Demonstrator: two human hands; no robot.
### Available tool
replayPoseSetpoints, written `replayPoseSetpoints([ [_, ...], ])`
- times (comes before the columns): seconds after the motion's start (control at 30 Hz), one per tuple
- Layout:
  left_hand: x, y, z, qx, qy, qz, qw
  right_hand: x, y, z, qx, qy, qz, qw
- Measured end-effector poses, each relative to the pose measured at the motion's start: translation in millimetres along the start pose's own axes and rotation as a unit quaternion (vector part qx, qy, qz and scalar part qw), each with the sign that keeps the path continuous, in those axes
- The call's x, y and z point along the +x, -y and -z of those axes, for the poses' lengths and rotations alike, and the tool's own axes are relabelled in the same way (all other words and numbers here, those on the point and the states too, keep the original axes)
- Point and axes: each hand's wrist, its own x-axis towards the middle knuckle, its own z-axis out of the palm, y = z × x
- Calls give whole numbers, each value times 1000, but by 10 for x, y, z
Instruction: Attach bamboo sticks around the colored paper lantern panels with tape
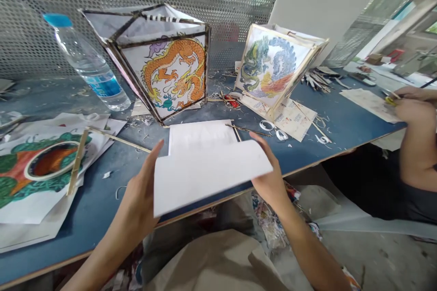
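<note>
A blank white sheet of paper is held between my two hands over the front edge of the blue table. My left hand grips its left edge, thumb up and the fingers hidden beneath. On the right edge, my right hand has its thumb raised behind a curled corner. Behind the sheet lies a white panel with a dark thin stick across its right end. Just beyond stands a paper lantern with dark sticks and an orange dragon picture.
A second lantern with pale sticks stands at the back right. A water bottle leans at the left, behind coloured drawings and wooden strips. White tape rings lie right of centre. Another person's hand works at far right.
</note>
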Motion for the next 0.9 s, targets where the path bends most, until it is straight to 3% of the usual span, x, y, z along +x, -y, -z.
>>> replayPoseSetpoints([
  [0.1, 50, 38, -78, 52, -19, 22, 998, -52, 16, -95, -44, -108, 4, 993],
  [0.2, 49, 45, -144, 79, -40, 40, 995, -175, 42, -112, -105, -202, 123, 966],
  [0.23, 36, 43, -157, 79, -44, 38, 995, -229, 54, -106, -115, -190, 164, 961],
  [0.33, -21, 33, -166, 101, -58, 24, 993, -388, 90, -91, -145, -60, 238, 959],
  [0.4, -56, 26, -156, 130, -62, 27, 989, -462, 92, -97, -174, -31, 229, 957],
  [0.57, -124, -27, -146, 162, -44, 16, 986, -528, 38, -130, -179, -72, 110, 975],
  [0.73, -248, -137, -179, 193, -51, -44, 979, -561, 37, -109, -173, -95, 109, 974],
  [0.9, -384, -132, -180, 159, -59, -43, 985, -581, -8, -23, -83, -79, 65, 991],
])
